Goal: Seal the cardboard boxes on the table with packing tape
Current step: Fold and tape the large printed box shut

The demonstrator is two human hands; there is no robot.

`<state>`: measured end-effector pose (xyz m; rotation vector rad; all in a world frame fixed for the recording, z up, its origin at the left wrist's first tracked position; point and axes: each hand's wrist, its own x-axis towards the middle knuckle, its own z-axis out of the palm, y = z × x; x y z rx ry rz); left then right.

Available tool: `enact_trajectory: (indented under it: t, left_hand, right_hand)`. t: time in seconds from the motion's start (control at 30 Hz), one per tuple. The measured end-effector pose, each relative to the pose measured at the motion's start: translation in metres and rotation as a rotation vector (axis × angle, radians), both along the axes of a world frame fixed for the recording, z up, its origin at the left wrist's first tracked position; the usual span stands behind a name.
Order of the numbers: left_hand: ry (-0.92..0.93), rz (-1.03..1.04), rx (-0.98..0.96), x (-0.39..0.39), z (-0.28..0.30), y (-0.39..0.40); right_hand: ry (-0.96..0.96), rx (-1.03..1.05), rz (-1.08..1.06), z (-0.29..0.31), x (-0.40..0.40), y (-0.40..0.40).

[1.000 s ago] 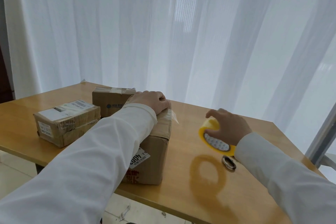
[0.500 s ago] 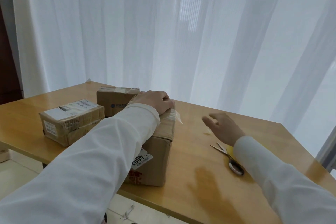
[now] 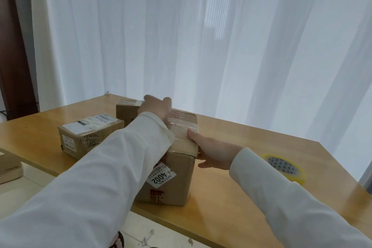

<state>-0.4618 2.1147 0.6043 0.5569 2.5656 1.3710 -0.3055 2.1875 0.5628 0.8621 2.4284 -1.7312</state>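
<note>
A tall brown cardboard box (image 3: 171, 169) with worn, creased edges is stood near the front edge of the glossy honey-coloured wooden desk (image 3: 241, 197). Its top is covered by shiny clear packing tape (image 3: 181, 124), wrinkled in bands, and a white printed label reading 4002 (image 3: 161, 175) is stuck askew on its near face. The left hand (image 3: 157, 106), in a white cloth sleeve, is laid over the far top edge of this box; its fingers are bent over that edge and are hidden, so whether anything is gripped cannot be told. The right hand (image 3: 213, 151) is pressed flat against the box's right side, fingers straight and relaxed, with the thumb resting on the taped top edge.

A yellow roll of packing tape (image 3: 285, 167) with a patterned white core is lain flat on the desk well to the right, just behind the right sleeve. Two smaller cardboard boxes are seen to the left: a low one with white labels (image 3: 90, 133) and another (image 3: 126, 110) behind it, partly hidden by the left hand. Sheer white pleated curtains (image 3: 201, 36) are hung behind the desk.
</note>
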Motion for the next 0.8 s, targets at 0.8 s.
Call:
enact_trajectory:
  t: [0.8]
  left_hand:
    - [-0.416, -0.422, 0.393, 0.000, -0.058, -0.044]
  right_hand:
    - [0.252, 1.075, -0.237, 0.039, 0.050, 0.054]
